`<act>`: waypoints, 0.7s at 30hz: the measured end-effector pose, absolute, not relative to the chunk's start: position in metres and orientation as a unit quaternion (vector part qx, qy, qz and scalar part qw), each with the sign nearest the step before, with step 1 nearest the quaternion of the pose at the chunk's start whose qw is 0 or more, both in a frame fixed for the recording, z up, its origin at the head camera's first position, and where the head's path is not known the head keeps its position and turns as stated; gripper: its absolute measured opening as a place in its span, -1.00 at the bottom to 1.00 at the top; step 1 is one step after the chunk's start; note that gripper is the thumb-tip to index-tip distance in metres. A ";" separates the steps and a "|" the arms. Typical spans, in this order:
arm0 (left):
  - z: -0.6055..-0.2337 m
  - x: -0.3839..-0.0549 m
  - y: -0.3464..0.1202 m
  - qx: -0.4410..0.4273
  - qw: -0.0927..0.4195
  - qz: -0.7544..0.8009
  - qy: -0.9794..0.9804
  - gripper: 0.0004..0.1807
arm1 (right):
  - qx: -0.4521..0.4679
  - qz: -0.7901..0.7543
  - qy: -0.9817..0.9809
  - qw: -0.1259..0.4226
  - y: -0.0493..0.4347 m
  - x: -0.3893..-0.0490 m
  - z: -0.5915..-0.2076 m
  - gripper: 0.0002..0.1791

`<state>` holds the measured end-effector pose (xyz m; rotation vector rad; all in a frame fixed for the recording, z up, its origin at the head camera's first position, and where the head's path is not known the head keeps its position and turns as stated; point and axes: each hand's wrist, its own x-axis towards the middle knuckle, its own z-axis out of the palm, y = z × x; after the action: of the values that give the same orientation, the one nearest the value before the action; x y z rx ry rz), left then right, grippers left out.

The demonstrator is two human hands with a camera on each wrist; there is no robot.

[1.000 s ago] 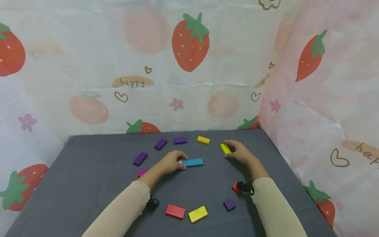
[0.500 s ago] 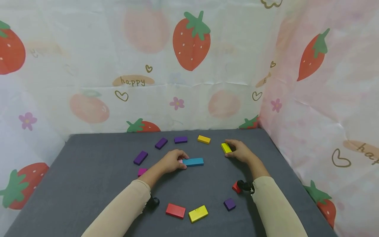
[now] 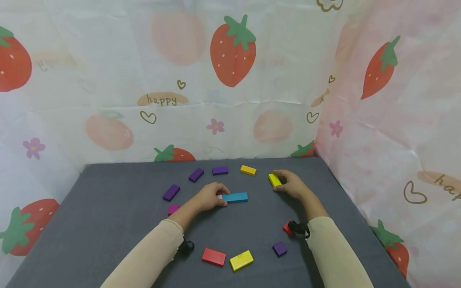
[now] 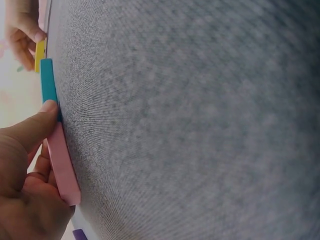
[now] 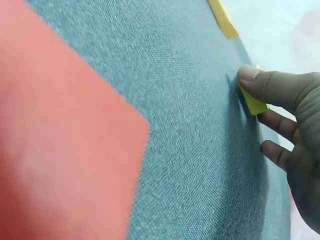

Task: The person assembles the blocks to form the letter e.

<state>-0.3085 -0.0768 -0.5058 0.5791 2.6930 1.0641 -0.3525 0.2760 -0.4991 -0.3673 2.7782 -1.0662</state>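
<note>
My left hand is at the middle of the table, gripping a pink block and a blue block that lie end to end. In the left wrist view its thumb presses by their seam, on the near side, while the other fingers sit behind the pink one. The palm hides most of the pink block from the head camera. Farther back on the right, my right hand pinches a yellow block between thumb and fingers; the right wrist view has the thumb over this block.
An arc of blocks surrounds the hands: purple, magenta, and orange-yellow behind and left. Nearer stand a red block, another yellow block, a small purple one and a red one beside the right wrist.
</note>
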 end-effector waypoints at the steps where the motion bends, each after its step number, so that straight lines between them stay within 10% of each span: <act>1: -0.506 -0.308 -0.077 0.195 0.094 0.359 0.908 -0.70 | -0.124 -0.355 0.924 0.070 0.275 -0.352 -0.498 -0.19; 21: -0.503 -0.308 -0.076 0.190 0.107 0.361 0.907 -0.70 | -0.171 -0.351 0.919 0.063 0.242 -0.348 -0.483 -0.23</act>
<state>-0.3075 -0.0764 -0.5030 0.5604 2.6687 1.0621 -0.3477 0.2417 -0.4833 -0.5156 2.7751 -1.0602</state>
